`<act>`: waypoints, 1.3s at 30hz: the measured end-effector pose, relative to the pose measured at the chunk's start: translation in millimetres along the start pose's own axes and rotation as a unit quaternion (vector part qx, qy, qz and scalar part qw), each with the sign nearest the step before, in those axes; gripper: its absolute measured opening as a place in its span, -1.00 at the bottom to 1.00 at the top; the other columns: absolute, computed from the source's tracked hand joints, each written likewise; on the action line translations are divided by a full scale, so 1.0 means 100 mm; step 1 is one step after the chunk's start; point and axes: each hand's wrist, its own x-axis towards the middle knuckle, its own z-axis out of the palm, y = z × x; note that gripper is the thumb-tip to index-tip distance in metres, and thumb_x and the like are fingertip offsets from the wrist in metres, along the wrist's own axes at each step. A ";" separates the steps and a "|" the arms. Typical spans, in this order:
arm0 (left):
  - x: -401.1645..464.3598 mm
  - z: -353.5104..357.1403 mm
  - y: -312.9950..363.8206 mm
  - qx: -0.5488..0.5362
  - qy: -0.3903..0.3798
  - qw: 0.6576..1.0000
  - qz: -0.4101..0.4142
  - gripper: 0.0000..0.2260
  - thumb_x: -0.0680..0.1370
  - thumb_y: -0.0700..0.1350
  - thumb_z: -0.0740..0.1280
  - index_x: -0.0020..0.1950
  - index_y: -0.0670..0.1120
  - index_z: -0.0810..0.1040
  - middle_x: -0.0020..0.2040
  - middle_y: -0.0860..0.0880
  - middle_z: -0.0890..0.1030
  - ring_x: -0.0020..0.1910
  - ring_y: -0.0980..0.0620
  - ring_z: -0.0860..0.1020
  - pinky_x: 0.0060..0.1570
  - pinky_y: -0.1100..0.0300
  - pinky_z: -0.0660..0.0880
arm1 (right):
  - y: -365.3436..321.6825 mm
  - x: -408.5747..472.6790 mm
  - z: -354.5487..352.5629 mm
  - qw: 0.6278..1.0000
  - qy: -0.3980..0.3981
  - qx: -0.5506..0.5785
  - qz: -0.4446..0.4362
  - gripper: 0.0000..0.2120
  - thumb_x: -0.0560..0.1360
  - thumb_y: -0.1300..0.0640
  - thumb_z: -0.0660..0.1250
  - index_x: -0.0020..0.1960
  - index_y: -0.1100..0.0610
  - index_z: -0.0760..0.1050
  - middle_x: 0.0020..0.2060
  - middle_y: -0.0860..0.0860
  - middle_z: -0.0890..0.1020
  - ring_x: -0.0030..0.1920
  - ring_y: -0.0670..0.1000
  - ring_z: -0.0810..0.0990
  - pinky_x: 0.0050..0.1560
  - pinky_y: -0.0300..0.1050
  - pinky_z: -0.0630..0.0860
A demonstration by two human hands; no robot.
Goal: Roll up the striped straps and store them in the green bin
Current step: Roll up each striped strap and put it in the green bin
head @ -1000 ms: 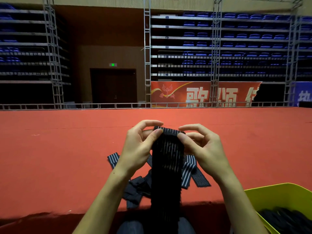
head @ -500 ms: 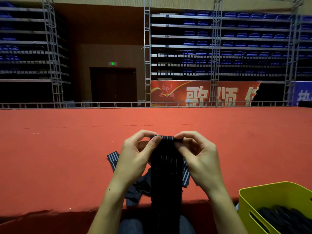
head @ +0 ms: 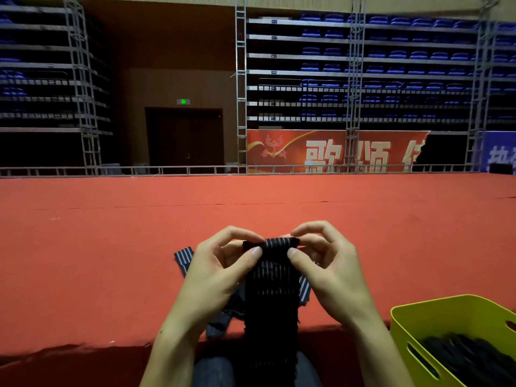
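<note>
Left hand [head: 220,270] pinches the strap's [head: 272,289] top edge, thumb in front, fingers curled behind. That edge, flat a second ago, is now folded over, so I'd say the roll is just starting. The strap hangs to the lap. Right hand [head: 331,270] pinches the other corner likewise. More striped straps [head: 184,256] lie on the red stage floor [head: 111,261], partly hidden behind the hands. The green bin [head: 446,317], already holding dark rolls, waits at right.

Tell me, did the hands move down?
Yes. Both hands dropped lower with the strap, away from the far railing, closer to the carpet's near edge.
</note>
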 end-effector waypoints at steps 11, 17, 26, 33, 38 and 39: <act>-0.06 -0.01 0.06 0.006 0.039 0.999 -0.028 -0.81 0.57 -0.02 0.50 0.16 -0.02 0.69 -0.04 -0.17 0.78 -0.07 -0.06 0.74 0.07 -0.36 0.63 | 0.01 -0.06 0.04 1.000 -0.017 -0.002 -0.014 -0.83 0.59 0.30 0.49 0.12 0.10 0.66 -0.06 0.10 0.79 -0.01 0.09 0.79 0.01 0.04 0.72; -0.05 0.03 0.05 0.003 0.053 0.998 -0.036 -0.82 0.60 0.04 0.47 0.06 -0.05 0.72 -0.08 -0.25 0.75 -0.17 -0.07 0.64 0.03 -0.43 0.59 | 0.05 -0.08 0.07 0.998 0.028 -0.024 -0.044 -0.72 0.55 0.37 0.50 0.14 0.05 0.67 -0.04 0.00 0.79 0.02 -0.02 0.77 0.03 -0.16 0.66; -0.04 0.02 0.01 0.006 0.056 0.998 -0.008 -0.79 0.57 -0.24 0.51 0.20 -0.12 0.67 0.03 -0.10 0.79 0.07 0.00 0.76 0.03 0.21 0.63 | 0.07 -0.10 0.05 0.999 0.003 0.001 -0.033 -0.76 0.54 0.50 0.41 0.00 0.18 0.61 -0.02 0.08 0.77 0.03 0.00 0.75 -0.02 -0.12 0.68; -0.03 0.00 -0.01 0.065 0.074 0.995 0.033 -0.80 0.57 -0.29 0.52 0.15 -0.07 0.70 0.05 -0.01 0.78 0.10 0.06 0.73 0.08 0.23 0.61 | 0.09 -0.11 0.04 0.999 -0.017 -0.037 -0.004 -0.84 0.62 0.13 0.50 0.18 -0.02 0.65 -0.09 0.08 0.78 -0.02 0.08 0.78 0.01 0.14 0.70; -0.06 0.02 0.02 0.010 0.064 0.998 0.001 -0.79 0.55 -0.12 0.52 0.17 -0.10 0.68 0.04 -0.09 0.79 0.09 -0.01 0.76 0.10 0.12 0.67 | 0.07 -0.12 0.05 0.999 -0.004 0.027 -0.018 -0.82 0.60 0.28 0.46 0.18 0.11 0.65 -0.10 0.12 0.78 -0.07 0.04 0.77 -0.10 -0.15 0.63; -0.06 0.02 0.01 0.011 0.060 0.998 -0.009 -0.78 0.56 -0.07 0.51 0.16 -0.10 0.68 0.03 -0.10 0.79 0.08 -0.04 0.76 0.11 0.04 0.68 | 0.08 -0.12 0.06 0.999 -0.001 0.029 -0.023 -0.82 0.60 0.30 0.46 0.17 0.12 0.64 -0.09 0.12 0.78 -0.07 0.03 0.77 -0.09 -0.17 0.63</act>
